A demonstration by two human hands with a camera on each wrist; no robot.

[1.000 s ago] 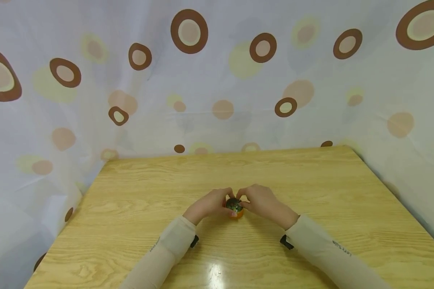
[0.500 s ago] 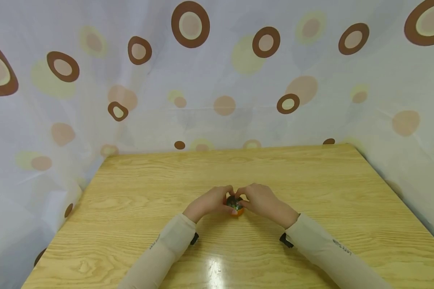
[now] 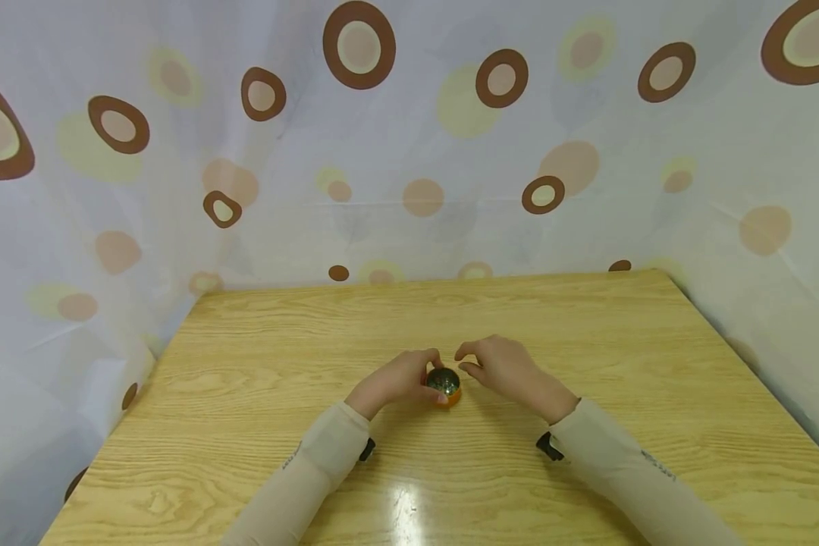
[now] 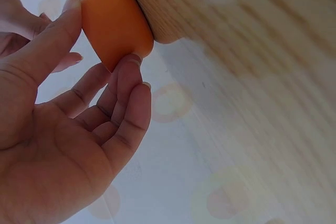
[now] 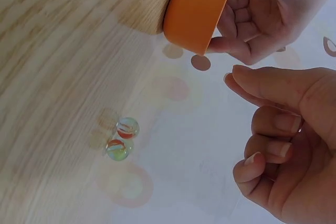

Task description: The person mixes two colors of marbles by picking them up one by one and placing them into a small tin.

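Note:
An orange cup [image 3: 453, 398] stands upright on the wooden table, with dark, shiny contents inside that are too small to tell apart. My left hand [image 3: 399, 383] holds it from the left, thumb at the near side and fingers at the far side; this grip also shows in the left wrist view around the cup's orange wall [image 4: 115, 24]. Just to the right, my right hand [image 3: 508, 368] is off the cup, thumb and index finger extended, the other fingers loosely curled and nothing visible between them. At least two clear glass marbles [image 5: 117, 149] with coloured swirls lie on the table in the right wrist view.
The wooden table [image 3: 300, 326] extends around both hands, with a glare spot near its front. A white curtain [image 3: 396, 152] with brown rings and pale dots closes off the back and both sides. Each wrist bears a black device [image 3: 550, 446].
My right hand has drawn back from the cup's rim, up and to the right. My left hand keeps its grip on the cup, which stays in place.

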